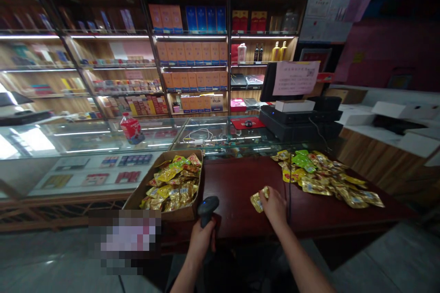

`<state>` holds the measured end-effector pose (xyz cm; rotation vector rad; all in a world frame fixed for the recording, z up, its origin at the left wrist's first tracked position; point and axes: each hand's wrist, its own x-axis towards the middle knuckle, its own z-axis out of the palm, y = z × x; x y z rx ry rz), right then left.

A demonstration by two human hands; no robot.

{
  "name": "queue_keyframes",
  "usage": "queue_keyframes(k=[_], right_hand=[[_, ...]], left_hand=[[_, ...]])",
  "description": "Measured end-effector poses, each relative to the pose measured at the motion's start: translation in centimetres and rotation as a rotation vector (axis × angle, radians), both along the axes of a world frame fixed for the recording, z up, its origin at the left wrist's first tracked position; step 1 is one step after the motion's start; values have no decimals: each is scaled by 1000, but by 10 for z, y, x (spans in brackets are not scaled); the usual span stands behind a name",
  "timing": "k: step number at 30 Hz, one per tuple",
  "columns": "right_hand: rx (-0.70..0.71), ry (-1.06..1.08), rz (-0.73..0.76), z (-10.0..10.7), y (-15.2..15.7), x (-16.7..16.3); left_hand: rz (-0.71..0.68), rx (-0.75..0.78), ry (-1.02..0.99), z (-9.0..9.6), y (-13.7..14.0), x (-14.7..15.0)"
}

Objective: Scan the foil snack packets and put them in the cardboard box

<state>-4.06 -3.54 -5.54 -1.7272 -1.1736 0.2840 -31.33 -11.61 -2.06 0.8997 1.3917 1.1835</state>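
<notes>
My left hand (pixel 201 238) is wrapped round the handle of a black barcode scanner (pixel 208 205), whose head points up and away over the table's front edge. In my right hand (pixel 275 205) is a small gold snack packet (pixel 257 201), held just above or on the dark red table (pixel 237 178). Left of the scanner stands a cardboard box (pixel 200 192) filled with gold, yellow and green packets (pixel 175 178). To the right of my right hand lies a loose pile of similar packets (pixel 319 176), mostly gold, with a green one on it.
Behind the table runs a glass counter (pixel 161 132) with a red-labelled bottle (pixel 131 129), a white cable (pixel 199 135) and a mouse (pixel 248 123). A monitor (pixel 270 82) stands at the back right. A black cord (pixel 289 192) crosses the table. Shelves hold boxed goods.
</notes>
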Motion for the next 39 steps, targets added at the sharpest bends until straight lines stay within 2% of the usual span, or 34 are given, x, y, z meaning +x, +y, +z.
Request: queue_keyframes(k=[4,7,10,15,19,28,39], right_hand=[[33,197,19,-4,-4,-20],[68,355,8,-5,-3,-19],[112,477,86,-4,-4,-12],[169,603,224,0,-11,-8],[206,687,221,2,-15,-8],[239,760,208,-3,-11,-6],[250,780,202,4,-15,-9]], left_hand=[[-10,-26,-7,2,1,0],[-32,-26,15,8,-3,2],[-75,29,27,18,-15,10],[-185,-14,-84,36,-40,33],[-231,-59,-173,46,-51,44],[-267,-47,-214,64,-58,43],[-302,-65,-190,69,-56,44]])
